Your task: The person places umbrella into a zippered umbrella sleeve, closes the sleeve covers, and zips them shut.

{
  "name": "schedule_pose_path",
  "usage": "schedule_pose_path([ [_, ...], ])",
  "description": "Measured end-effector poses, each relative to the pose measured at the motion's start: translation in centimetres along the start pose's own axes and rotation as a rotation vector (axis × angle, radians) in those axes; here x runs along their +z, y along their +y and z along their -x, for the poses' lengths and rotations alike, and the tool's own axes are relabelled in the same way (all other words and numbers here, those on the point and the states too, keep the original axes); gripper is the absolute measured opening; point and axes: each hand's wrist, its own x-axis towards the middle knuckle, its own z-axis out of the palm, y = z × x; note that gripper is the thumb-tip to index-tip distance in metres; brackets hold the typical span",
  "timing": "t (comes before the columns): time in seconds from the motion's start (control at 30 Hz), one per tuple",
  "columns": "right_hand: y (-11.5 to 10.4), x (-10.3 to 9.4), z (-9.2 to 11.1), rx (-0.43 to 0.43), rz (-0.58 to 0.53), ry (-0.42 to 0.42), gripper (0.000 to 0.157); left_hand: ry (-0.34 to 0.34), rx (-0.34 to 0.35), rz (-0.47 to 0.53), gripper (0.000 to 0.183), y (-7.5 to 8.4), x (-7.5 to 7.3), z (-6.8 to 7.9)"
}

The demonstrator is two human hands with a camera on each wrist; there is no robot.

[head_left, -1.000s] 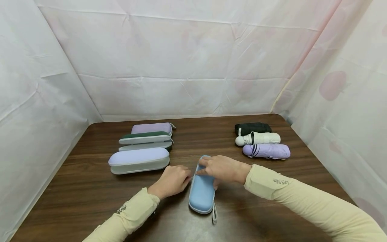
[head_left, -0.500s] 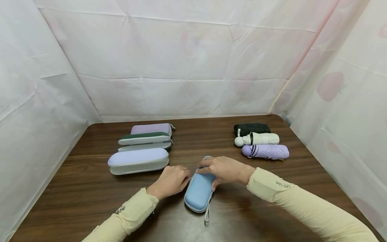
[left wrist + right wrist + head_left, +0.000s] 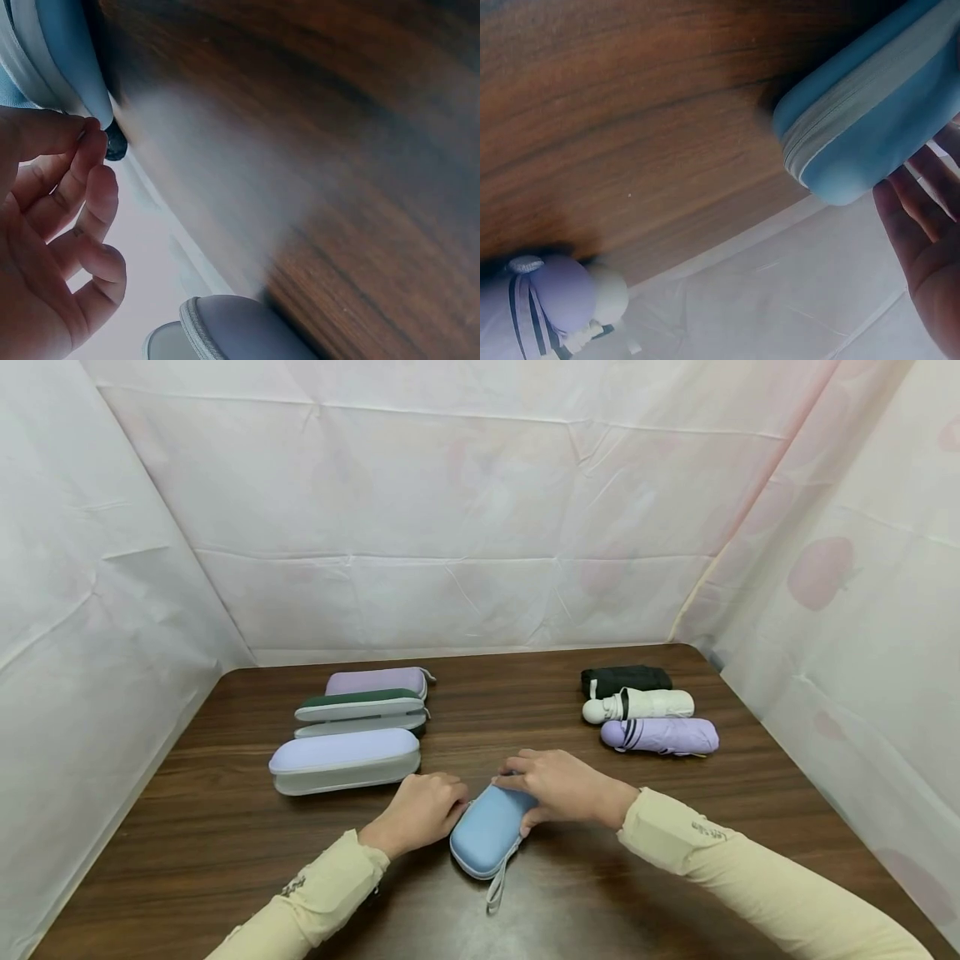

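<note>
A blue zippered glasses case [image 3: 489, 828] lies on the table, tilted, with a grey wrist loop [image 3: 496, 891] at its near end. My right hand [image 3: 567, 789] grips the far part of it from above, thumb on the right side and fingers across the top. At the case's left edge my left hand [image 3: 422, 810] pinches with thumb and index finger, seemingly on the zipper pull, which is hidden. In the left wrist view, the pinching fingertips [image 3: 90, 126] meet at the case's grey zipper band [image 3: 46, 60]. From the right wrist view, the zipper at one end [image 3: 799, 161] looks shut.
At the back left lie a mauve case [image 3: 375, 681], a green case [image 3: 363, 703] with its lid raised and a lavender case [image 3: 345, 752] with its lid raised. Folded umbrellas, black [image 3: 626, 681], white [image 3: 660, 702] and purple [image 3: 667, 736], lie at the right.
The case has turned, its near end swinging left and slightly away, with the wrist loop following. My right hand has turned with it. My left hand has barely moved.
</note>
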Motion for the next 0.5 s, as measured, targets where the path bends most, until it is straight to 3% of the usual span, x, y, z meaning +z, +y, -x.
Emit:
schedule_pose_path([
  [0.5,-0.79,0.31,0.83,0.078,0.057,0.085,0.074,0.001,-0.019,-0.001,0.019,-0.31,-0.12,0.31],
])
